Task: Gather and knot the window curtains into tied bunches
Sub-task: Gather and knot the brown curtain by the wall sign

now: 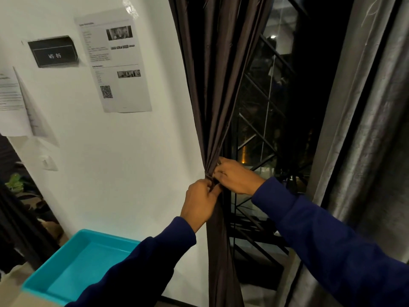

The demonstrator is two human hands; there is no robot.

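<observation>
A dark brown curtain (pixel 212 85) hangs at the left side of the window and is drawn into a narrow bunch at mid height. My left hand (pixel 200 203) pinches the fabric at the cinched spot from the left. My right hand (pixel 235 177) grips the same spot from the right, fingers curled into the folds. Below the hands the curtain (pixel 218 251) falls as a tight column. A grey curtain (pixel 363 129) hangs loose at the right side of the window.
The window (pixel 272 129) with a black diagonal grille is dark behind the curtains. A white wall (pixel 132 162) at left carries papers and a black sign. A turquoise tray (pixel 73 267) sits low at left.
</observation>
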